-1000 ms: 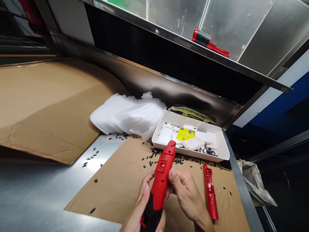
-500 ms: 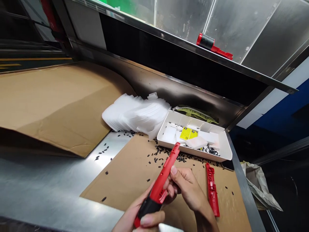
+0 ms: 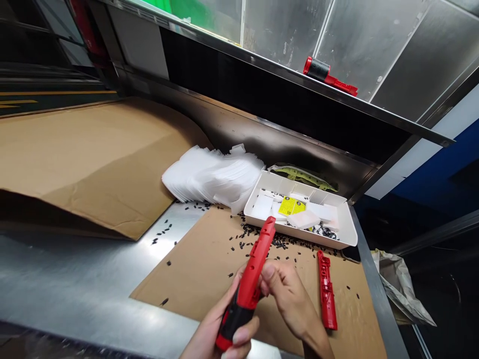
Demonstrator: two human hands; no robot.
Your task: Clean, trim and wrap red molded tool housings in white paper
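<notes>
Two things to settle: where is the red tool housing (image 3: 247, 284), and how is it held?

It's lifted above the cardboard sheet (image 3: 194, 284), held in both hands. The left hand (image 3: 220, 324) closes around the black grip end, with its fingers wrapped tightly and not spread.

And the right hand (image 3: 288, 299)?

Its thumb and fingers press together on the red body from the side, pinching it just above the left hand.

What differs from the frame half a second back?

The housing stands a little more upright, with its tip leaning less to the right. From this view, that tip overlaps the near edge of the white tray (image 3: 339, 241).

Has anything else shifted?

Not really. The loose red strip (image 3: 326, 291) lies on the cardboard to the right of the hands, about as it did. Small black plastic pieces (image 3: 279, 243) are scattered in front of the tray, and the white foam sheets (image 3: 213, 179) are piled just left of it.
</notes>
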